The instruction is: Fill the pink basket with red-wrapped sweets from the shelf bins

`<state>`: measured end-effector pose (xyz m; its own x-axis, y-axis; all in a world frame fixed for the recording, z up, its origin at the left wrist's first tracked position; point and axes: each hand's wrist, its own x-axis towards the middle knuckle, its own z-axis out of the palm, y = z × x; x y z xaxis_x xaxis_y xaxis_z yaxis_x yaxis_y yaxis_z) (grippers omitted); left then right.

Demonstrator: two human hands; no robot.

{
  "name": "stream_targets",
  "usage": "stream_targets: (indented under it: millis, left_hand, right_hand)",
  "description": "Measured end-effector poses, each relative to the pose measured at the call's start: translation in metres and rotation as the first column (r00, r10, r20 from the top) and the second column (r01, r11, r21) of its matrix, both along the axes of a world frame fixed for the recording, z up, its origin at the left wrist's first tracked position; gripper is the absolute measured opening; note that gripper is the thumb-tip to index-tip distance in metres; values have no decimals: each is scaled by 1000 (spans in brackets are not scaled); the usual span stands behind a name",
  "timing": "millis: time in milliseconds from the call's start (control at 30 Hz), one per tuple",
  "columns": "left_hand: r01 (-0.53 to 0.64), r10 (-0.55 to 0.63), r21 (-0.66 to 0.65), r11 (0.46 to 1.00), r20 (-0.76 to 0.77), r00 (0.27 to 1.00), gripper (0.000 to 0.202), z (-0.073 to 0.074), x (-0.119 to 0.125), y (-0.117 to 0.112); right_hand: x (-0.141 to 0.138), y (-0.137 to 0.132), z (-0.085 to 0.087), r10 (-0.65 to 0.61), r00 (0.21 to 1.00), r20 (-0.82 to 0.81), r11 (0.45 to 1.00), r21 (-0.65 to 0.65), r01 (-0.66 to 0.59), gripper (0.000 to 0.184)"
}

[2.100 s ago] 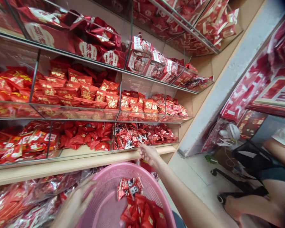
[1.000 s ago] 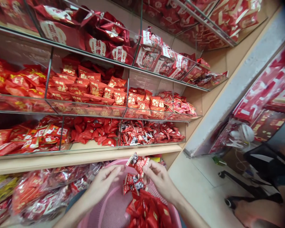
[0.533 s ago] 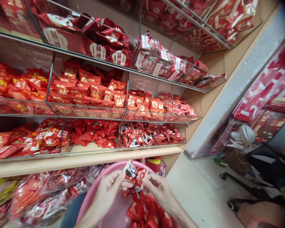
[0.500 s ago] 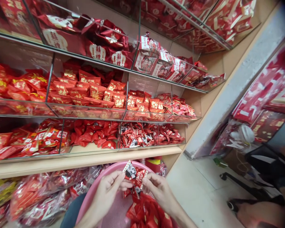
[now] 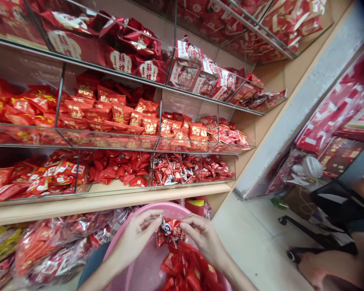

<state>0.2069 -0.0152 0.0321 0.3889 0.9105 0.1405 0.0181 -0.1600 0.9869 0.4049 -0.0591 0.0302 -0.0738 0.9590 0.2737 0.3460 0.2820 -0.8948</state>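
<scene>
Between my two hands is a small red candy packet (image 5: 172, 231) with black-and-white print. My left hand (image 5: 142, 232) pinches its left end, and my right hand (image 5: 200, 232) grips the right end. Both hands are over a pink plastic basket (image 5: 145, 262). In the basket's right part lies a heap of shiny red wrapped candies (image 5: 188, 268), just below the packet.
A shelf with glass dividers holds red packets (image 5: 118, 115) in several rows. Below its wooden edge (image 5: 109, 198), plastic bags of packets (image 5: 48, 242) lie at left. A wheeled chair (image 5: 318, 238) and a seated person's leg (image 5: 330, 266) are at right.
The packet has been turned and scrunched between my hands, so its printed face shows less. My hands have shifted slightly, and the view has moved a little.
</scene>
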Motion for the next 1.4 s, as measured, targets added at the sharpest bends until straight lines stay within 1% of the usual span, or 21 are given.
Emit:
stream_targets:
  millis: [100, 200, 267, 400, 533, 633, 700, 833, 933, 1000, 1067, 1100, 1167, 1267, 1333, 1400]
  left_hand:
    - [19, -18, 37, 999, -30, 999, 19, 2, 0, 5]
    - [30, -26, 63, 998, -57, 998, 19, 1, -1, 5]
    - [33, -30, 68, 997, -48, 998, 20, 1, -2, 4]
    - [18, -16, 72, 997, -29, 999, 19, 0, 0, 0]
    - [-22, 22, 56, 998, -1, 1000, 18, -5, 2, 0]
    - [-65, 65, -10, 998, 49, 997, 21, -8, 4, 5]
    - [-50, 55, -74, 996, 65, 996, 22, -8, 5, 10]
    - [45, -34, -146, 988, 78, 996, 24, -3, 11, 19]
    - [124, -99, -249, 961, 109, 989, 31, -4, 17, 25]
    - [144, -113, -326, 934, 112, 987, 34, -9, 21, 30]
    - [126, -105, -379, 917, 76, 992, 36, -18, 24, 38]
    - [109, -97, -406, 908, 49, 994, 37, -24, 26, 41]
    - [57, -74, -455, 889, -20, 997, 40, -37, 31, 48]
    - [-25, -33, -472, 881, -113, 993, 43, -54, 39, 53]
    - [-62, -12, -466, 882, -153, 988, 43, -60, 45, 55]
    - [-83, -3, -464, 882, -182, 983, 38, -63, 49, 56]
  right_hand:
    - [-2, -2, 3, 25, 998, 50, 1000, 18, -26, 22]
    - [-3, -1, 3, 29, 998, 56, 999, 19, -30, 24]
    - [-2, 0, 2, 16, 998, 54, 1000, 11, -16, 25]
    - [1, 2, -2, -10, 1000, 26, 1000, -10, 11, 26]
    - [3, 5, -9, -17, 998, -55, 999, -53, 14, 27]
    - [5, 12, -12, -11, 991, -131, 997, -82, 0, 26]
    - [6, 19, -10, 11, 987, -158, 996, -85, -24, 26]
    - [6, 33, -2, 54, 985, -162, 995, -73, -66, 25]
    - [9, 41, -4, 49, 988, -150, 995, -80, -61, 27]
    - [15, 45, -13, 21, 997, -80, 997, -66, -27, 30]
    - [25, 48, -28, -22, 997, 73, 1000, -17, 23, 30]
    - [30, 48, -36, -37, 985, 166, 999, 12, 35, 27]
    - [39, 49, -53, -19, 941, 337, 999, 41, 5, 23]
    - [46, 50, -73, 76, 869, 489, 996, -1, -87, 35]
    - [46, 51, -81, 112, 829, 548, 993, -28, -116, 41]
    - [44, 52, -84, 125, 799, 589, 991, -36, -128, 44]
